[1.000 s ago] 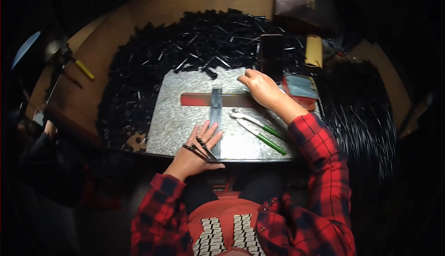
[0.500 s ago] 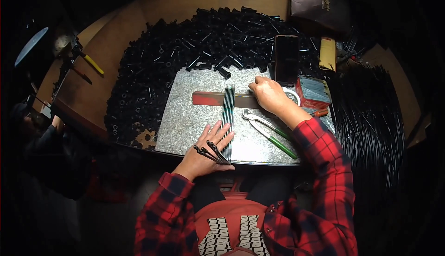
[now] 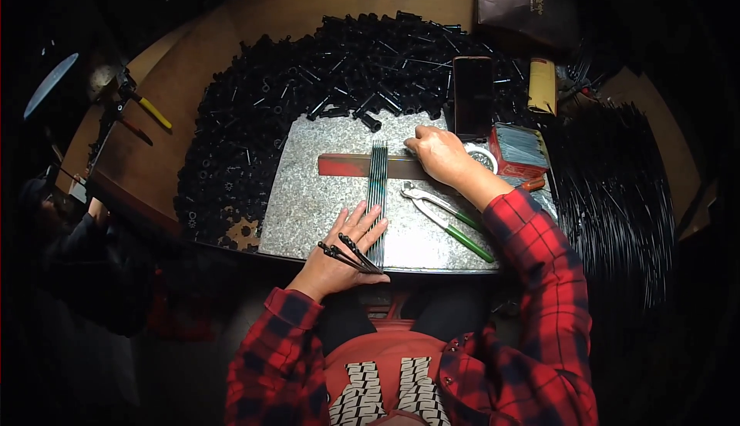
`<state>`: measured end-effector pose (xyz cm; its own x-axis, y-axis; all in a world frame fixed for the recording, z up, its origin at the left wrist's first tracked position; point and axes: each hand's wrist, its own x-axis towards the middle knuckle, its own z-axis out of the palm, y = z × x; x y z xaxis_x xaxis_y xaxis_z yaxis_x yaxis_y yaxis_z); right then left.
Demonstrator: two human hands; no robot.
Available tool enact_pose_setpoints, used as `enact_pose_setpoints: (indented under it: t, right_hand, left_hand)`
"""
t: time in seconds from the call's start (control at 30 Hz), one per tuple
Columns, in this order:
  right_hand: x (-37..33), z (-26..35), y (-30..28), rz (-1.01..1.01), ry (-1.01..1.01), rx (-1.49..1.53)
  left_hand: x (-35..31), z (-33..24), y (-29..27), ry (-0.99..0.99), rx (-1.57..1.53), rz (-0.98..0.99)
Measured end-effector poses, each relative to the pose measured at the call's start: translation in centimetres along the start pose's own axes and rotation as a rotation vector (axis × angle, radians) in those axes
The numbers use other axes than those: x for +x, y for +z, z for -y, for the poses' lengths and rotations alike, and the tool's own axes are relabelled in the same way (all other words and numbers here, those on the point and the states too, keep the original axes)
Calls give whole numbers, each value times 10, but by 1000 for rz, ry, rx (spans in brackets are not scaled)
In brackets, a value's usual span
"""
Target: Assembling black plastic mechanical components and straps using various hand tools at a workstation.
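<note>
Head view: our left hand [image 3: 339, 255] lies wide in the lower middle of the frame, fingers spread over the rods [image 3: 377, 183], which lie side by side near the centre and cross over the bar [image 3: 339, 165]. Our right hand [image 3: 443, 156], right of centre, is curled narrow beside their upper ends; whether it pinches anything, we cannot tell. To do this well, we judge, we should press the row lightly and evenly, keep the rods parallel with their tips level, and leave the bar undisturbed beneath them. Black knobbed pieces [image 3: 330, 251] fan over our left hand (whether they join the rods is hidden from us), so we had best not let them snag. Against a second ago, the slab [image 3: 301, 202] and pliers [image 3: 460, 236] sit farther right in the frame and look sharper, our right fingertips are slightly closer to the rods, and our left hand rests much the same.
</note>
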<state>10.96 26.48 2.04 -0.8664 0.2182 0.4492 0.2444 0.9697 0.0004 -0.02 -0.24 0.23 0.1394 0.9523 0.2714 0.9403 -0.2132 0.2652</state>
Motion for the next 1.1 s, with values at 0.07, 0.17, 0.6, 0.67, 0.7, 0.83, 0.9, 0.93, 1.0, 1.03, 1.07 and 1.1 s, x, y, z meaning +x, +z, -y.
enact_pose_setpoints:
  t: [0.07, 0.17, 0.6, 0.67, 0.7, 0.83, 0.9, 0.93, 1.0, 1.03, 1.07, 1.1]
  right_hand:
    - [1, -2, 0, 7, -18, 3]
    - [2, -4, 2, -2, -35, 10]
    - [3, -4, 1, 18, -39, 44]
    - [5, -3, -2, 31, -47, 15]
    - [5, -3, -3, 31, -47, 15]
    - [6, -4, -3, 9, -57, 15]
    - [7, -3, -2, 4, -64, 13]
    - [7, -3, -2, -7, -65, 19]
    - [8, -2, -2, -18, -67, 25]
    - [8, -2, -1, -18, -66, 32]
    - [9, -2, -1, -17, -65, 40]
    - [9, -2, -1, -17, -65, 40]
  left_hand:
    - [0, 0, 0, 0, -2, 3]
    - [1, -1, -1, -8, -4, 18]
    - [1, 0, -2, -18, -14, 36]
    - [1, -1, -2, -20, -18, 39]
    - [2, -1, -3, -23, -21, 42]
    - [2, -1, -3, -22, -27, 44]
    - [2, -2, -3, -36, 13, 45]
    - [2, -2, -4, -35, 14, 44]
    - [3, -3, -5, -38, 11, 50]
    - [3, -3, -6, -37, 11, 49]
    - [3, -3, -6, -37, 11, 51]
    - [3, -3, -6, -39, 11, 54]
